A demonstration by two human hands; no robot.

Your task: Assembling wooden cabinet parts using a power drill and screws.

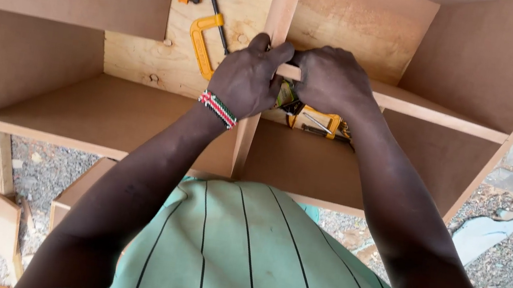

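While I lean over the wooden shelf unit (107,113), my left hand (247,79) and right hand (331,81) close together on its upright divider (282,7), where the cross shelf (435,112) meets it. Just below that joint, a yellow tool (313,120) lies partly hidden; whether either grip holds it I cannot tell. A yellow C-clamp (202,43) lies left of the divider.
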